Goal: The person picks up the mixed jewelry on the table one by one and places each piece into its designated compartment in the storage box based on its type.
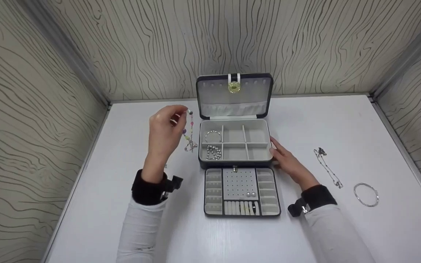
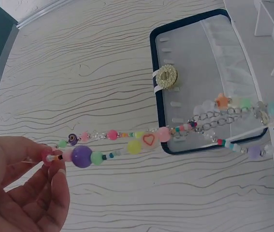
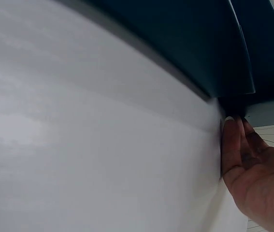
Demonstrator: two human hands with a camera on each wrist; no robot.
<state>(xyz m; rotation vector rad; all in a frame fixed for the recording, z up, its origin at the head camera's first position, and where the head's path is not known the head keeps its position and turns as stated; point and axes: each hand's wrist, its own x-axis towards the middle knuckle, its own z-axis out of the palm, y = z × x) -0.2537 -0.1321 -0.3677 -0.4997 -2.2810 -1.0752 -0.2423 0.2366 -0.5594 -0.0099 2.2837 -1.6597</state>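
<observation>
A navy jewelry box (image 1: 205, 163) stands with its lid (image 1: 232, 95) raised and a compartment tray (image 1: 214, 215) in front of it. Left of the box, my left hand (image 1: 165, 128) pinches the top of a colorful beaded strand (image 2: 82, 157) between thumb and fingertips. The strand hangs doubled in the air, with a silver chain and a star bead in it. My right hand (image 1: 287, 160) rests its fingers against the right side of the box; in the right wrist view the fingers (image 3: 232, 145) look fairly straight along its lower edge.
A bracelet (image 1: 213, 136) and a silver bead strand (image 1: 214, 152) lie in the box's left compartments. The front tray holds pearl earrings (image 1: 250, 194) and rings (image 1: 247, 208). On the table at the right lie a chain necklace (image 1: 327, 168) and a silver bangle (image 1: 366, 194). Patterned walls enclose the table.
</observation>
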